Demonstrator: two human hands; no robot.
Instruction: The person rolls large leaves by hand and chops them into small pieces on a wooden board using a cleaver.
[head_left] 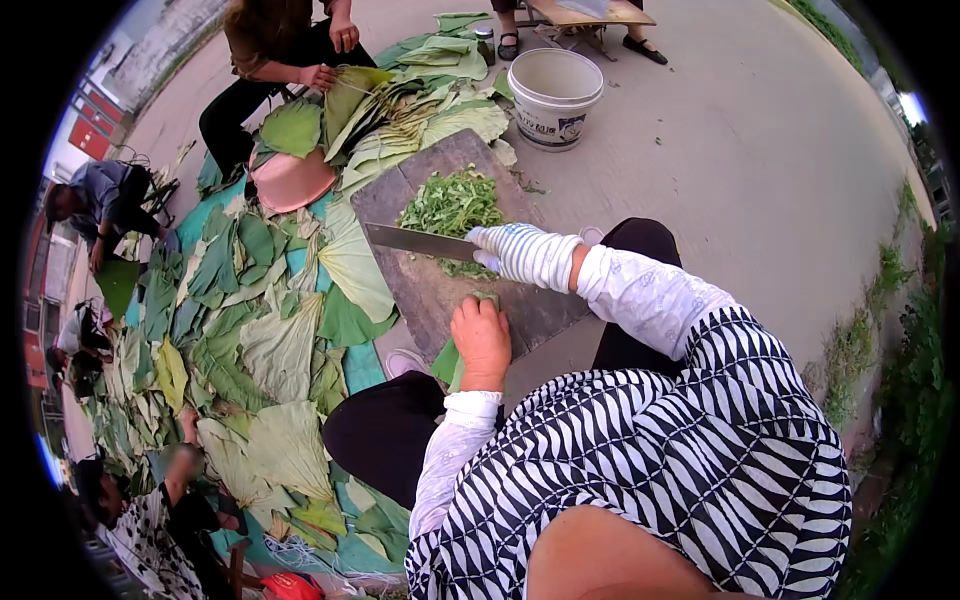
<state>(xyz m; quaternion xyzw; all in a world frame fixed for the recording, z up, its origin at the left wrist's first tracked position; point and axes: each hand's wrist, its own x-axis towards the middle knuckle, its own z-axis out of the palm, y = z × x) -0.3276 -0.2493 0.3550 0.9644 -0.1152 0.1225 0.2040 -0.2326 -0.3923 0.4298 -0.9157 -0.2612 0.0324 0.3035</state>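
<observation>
My right hand (522, 252), in a striped work glove, is closed around the handle of a cleaver (415, 240). The broad blade points left across a dark wooden cutting board (420, 305). Bare and with its fingers curled, my left hand (482, 338) presses on a rolled green leaf (452, 366), which shows below the palm and a little past the fingertips. A heap of shredded green leaf (452, 205) lies on the board, mostly beyond the blade. The cleaver is apart from my left hand.
A white bucket (555, 95) stands beyond the board. Large lotus leaves (285, 345) cover a green sheet on the left. A person holds leaves by a pink basin (292, 182); several other people sit around. Weeds (860, 350) edge the concrete at right.
</observation>
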